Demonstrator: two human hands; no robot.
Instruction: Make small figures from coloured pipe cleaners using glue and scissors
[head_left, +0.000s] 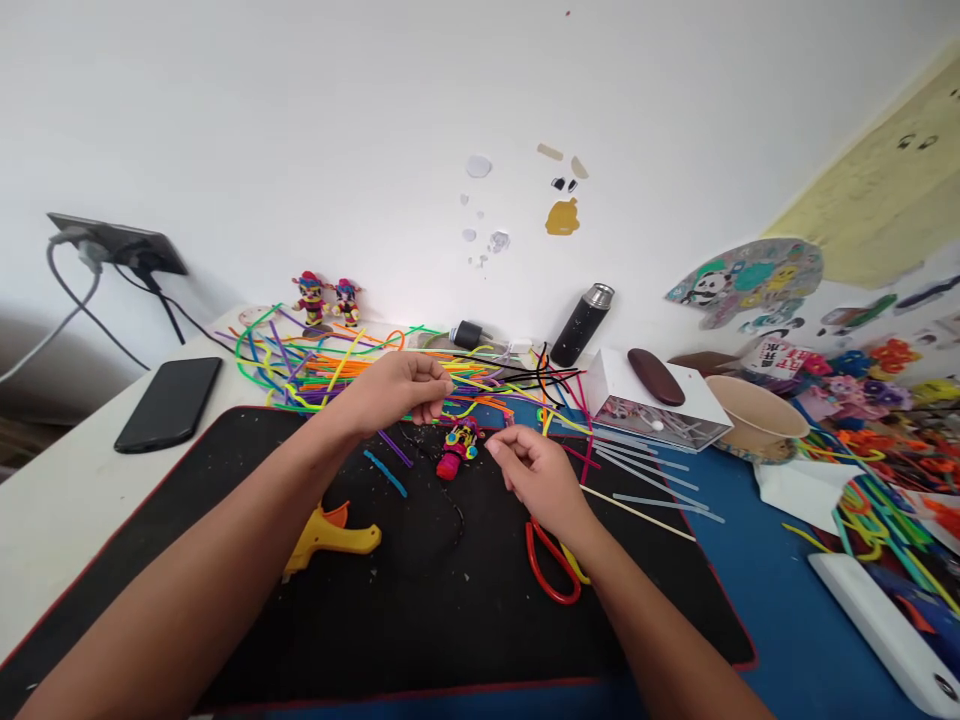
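While left hand (396,388) and right hand (541,477) pinch closed near the figurine (459,443), the sign (777,357) bears blurred characters.

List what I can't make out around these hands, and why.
Head view:
- Yellow tool: partly hidden behind the left forearm.
- Red-handled tool: far end hidden by the right hand.
- Left hand, right hand: anything thin pinched there is too small.
- Little figure: details too small.

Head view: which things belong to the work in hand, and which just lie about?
Likely part of the work: small colourful figure, between left hand and right hand; coloured stems; yellow tool; red-handled tool.

Seemingly just lying about: phone; black flask; brown oval case.
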